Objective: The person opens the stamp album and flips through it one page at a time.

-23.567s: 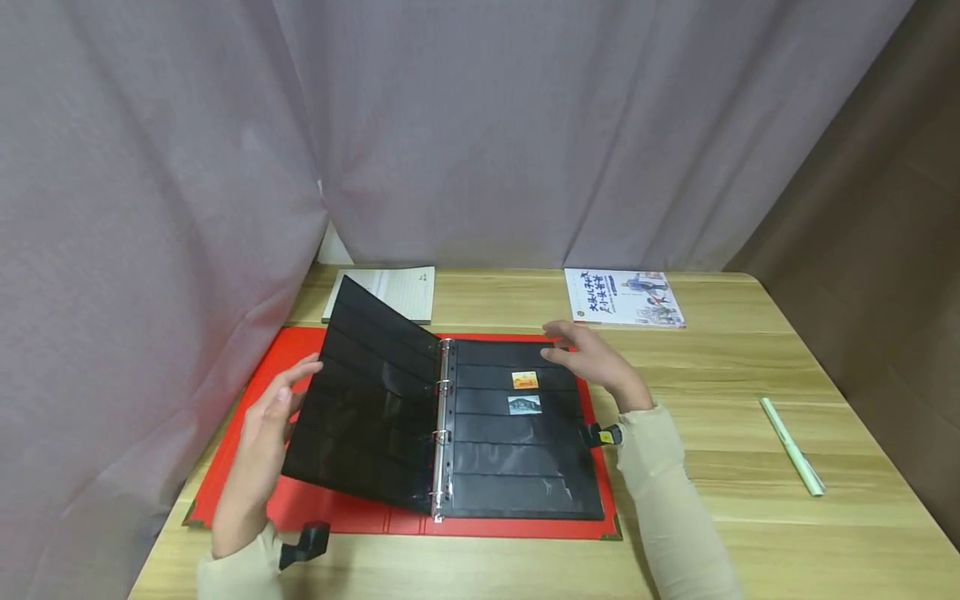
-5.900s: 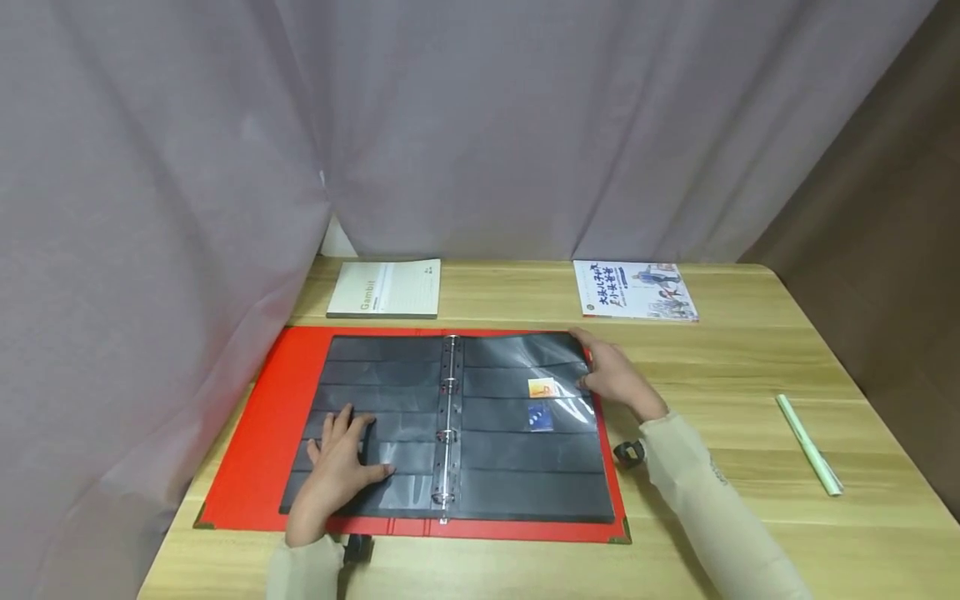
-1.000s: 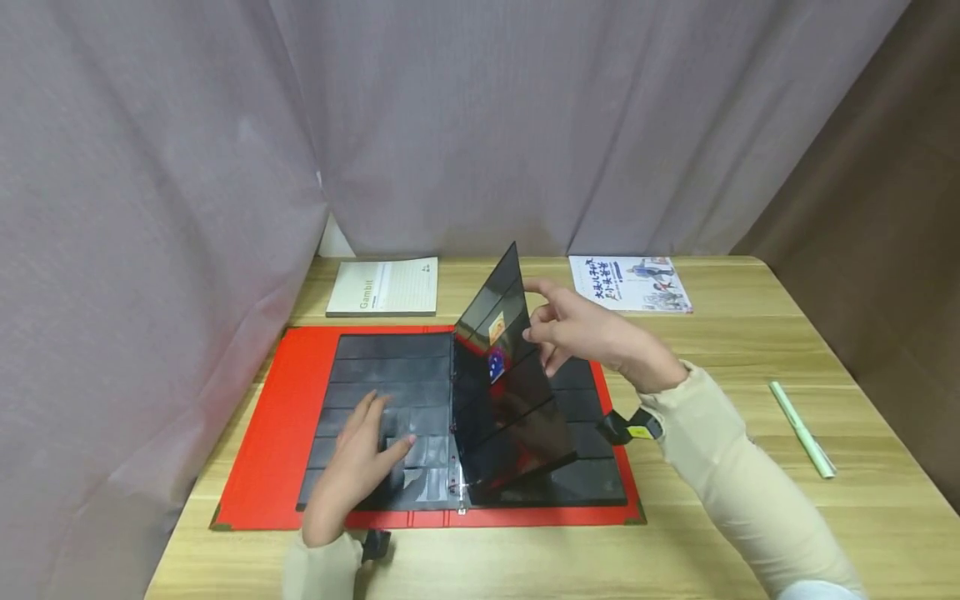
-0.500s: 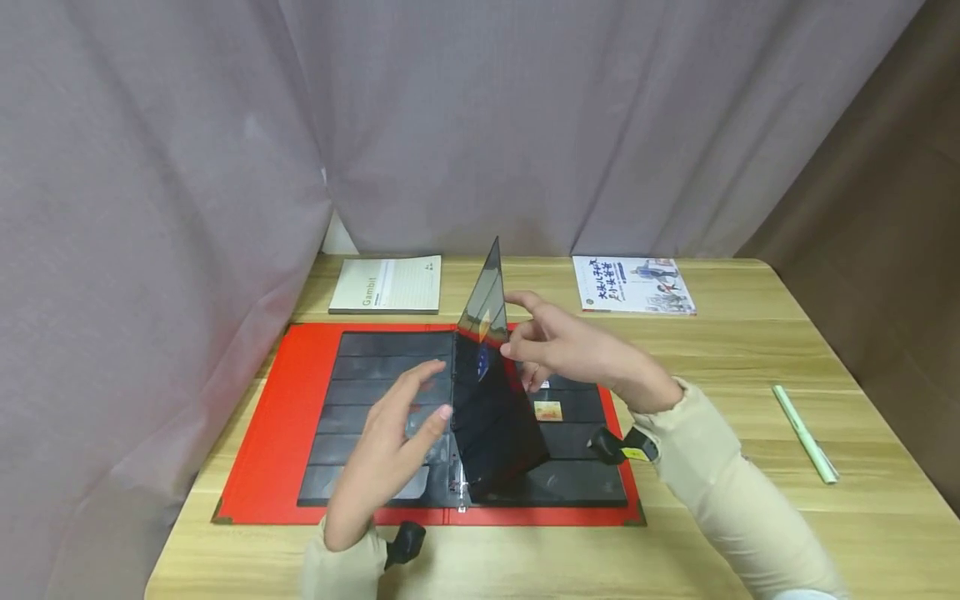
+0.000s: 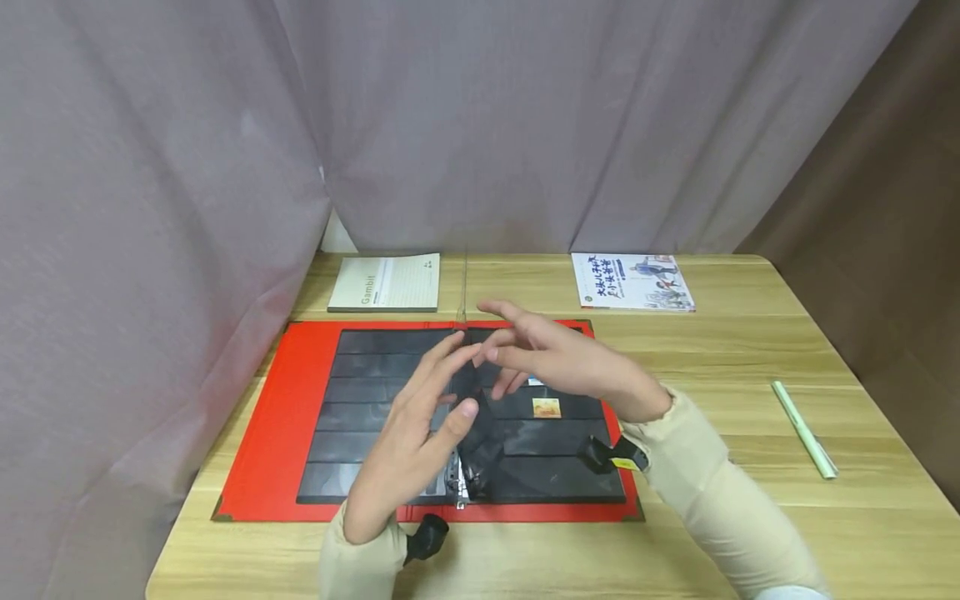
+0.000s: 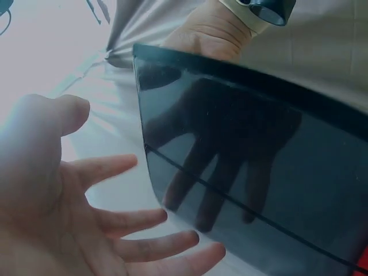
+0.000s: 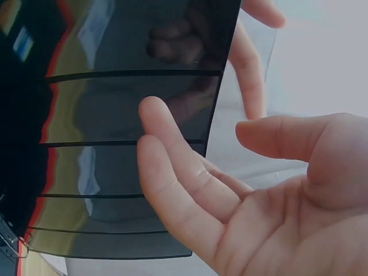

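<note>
Where it leaned right a moment ago, the black pocket page (image 6: 270, 149) now stands almost upright above the binder's rings, edge-on in the head view. Its turn thus looks about half done, and more of the right-hand page (image 5: 562, 477) beneath is uncovered, with a yellowish stamp (image 5: 547, 408) in plain sight. Another stamp (image 5: 535, 381) beside it is partly hidden by fingers. The left hand (image 5: 412, 433) has risen to the standing page, its fingers spread and grasping nothing. On the right side of that page, the right hand (image 5: 555, 354) pinches nothing either, its thumb apart and fingers loosely extended; whether the fingertips press the sheet, I cannot tell. Both hands block the upper rings from view. Under all this, the red binder (image 5: 270, 417) lies open at the near middle of the wooden table (image 5: 720, 350). Beyond it are a notepad (image 5: 384, 282) at far left and a booklet (image 5: 633, 282) at far right; a green pen (image 5: 804, 429) lies well apart to the right. None of these obstructs the page.
</note>
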Tool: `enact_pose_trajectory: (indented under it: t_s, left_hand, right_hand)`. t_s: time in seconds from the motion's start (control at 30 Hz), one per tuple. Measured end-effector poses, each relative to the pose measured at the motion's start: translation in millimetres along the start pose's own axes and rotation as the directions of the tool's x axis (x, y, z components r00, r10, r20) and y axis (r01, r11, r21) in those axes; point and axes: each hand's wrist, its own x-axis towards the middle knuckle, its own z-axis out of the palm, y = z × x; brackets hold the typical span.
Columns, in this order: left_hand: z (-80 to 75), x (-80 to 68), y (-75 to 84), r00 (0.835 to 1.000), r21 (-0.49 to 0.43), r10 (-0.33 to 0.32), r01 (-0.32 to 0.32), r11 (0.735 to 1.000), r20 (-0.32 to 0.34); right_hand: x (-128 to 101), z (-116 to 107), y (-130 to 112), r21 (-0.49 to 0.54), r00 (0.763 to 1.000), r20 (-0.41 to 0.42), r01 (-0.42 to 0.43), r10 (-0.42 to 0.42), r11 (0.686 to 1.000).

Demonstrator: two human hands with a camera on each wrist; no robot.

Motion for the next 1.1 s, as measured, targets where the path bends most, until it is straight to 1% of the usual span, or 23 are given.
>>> enact_pose_trajectory:
  t_s: [0.1, 0.23, 0.33, 0.4, 0.5, 0.6, 0.7, 0.8, 0.93, 1.1]
  left_hand:
    - [-0.3, -1.2, 0.1, 1.0, 0.018, 0.0, 0.0, 1.0, -0.009]
    - [-1.9, -2.8, 0.4, 0.999, 0.019, -0.01, 0.01, 1.0, -0.034]
    - [-4.4, -4.3, 2.2, 0.998, 0.019, -0.039, 0.04, 0.999, -0.058]
    - [-6.1, -5.8, 3.5, 0.995, 0.021, -0.066, 0.068, 0.997, -0.075]
    - [-8.1, -8.1, 4.5, 0.99, 0.011, -0.099, 0.101, 0.995, -0.099]
    - [-9.9, -10.1, 3.0, 0.987, -0.012, -0.105, 0.105, 0.994, -0.119]
    - [-13.1, -13.0, 1.1, 0.985, -0.039, -0.105, 0.1, 0.994, -0.137]
    - [-15.8, -15.8, 0.1, 0.983, -0.045, -0.106, 0.1, 0.994, -0.151]
    - [-18.3, -19.7, -1.4, 0.98, -0.04, -0.107, 0.102, 0.994, -0.169]
    - [-21.9, -23.6, -2.2, 0.973, -0.021, -0.112, 0.11, 0.994, -0.201]
  right_hand:
    - [-0.6, 1.3, 2.4, -0.02, 0.999, 0.02, 0.028, -0.027, 0.999]
    - [-0.5, 0.7, 6.7, -0.042, 0.996, 0.062, 0.069, -0.066, 0.997]
    - [-0.7, -0.7, 10.1, -0.05, 0.993, 0.079, 0.093, -0.089, 0.994]
    - [-1.0, -2.2, 13.7, -0.045, 0.993, 0.069, 0.102, -0.099, 0.994]
    - [-2.0, -5.5, 21.5, -0.038, 0.995, 0.026, 0.099, -0.098, 0.994]
    - [-4.9, -10.5, 30.8, -0.051, 0.996, -0.036, 0.083, -0.085, 0.995]
    - [-6.9, -16.1, 41.4, -0.088, 0.993, -0.096, 0.054, -0.062, 0.995]
    - [-8.2, -23.1, 53.3, -0.125, 0.988, -0.148, 0.034, -0.052, 0.992]
    - [-9.3, -34.2, 71.2, -0.146, 0.978, -0.206, -0.004, -0.027, 0.989]
    - [-11.6, -46.0, 90.4, -0.139, 0.965, -0.259, -0.08, 0.042, 0.987]
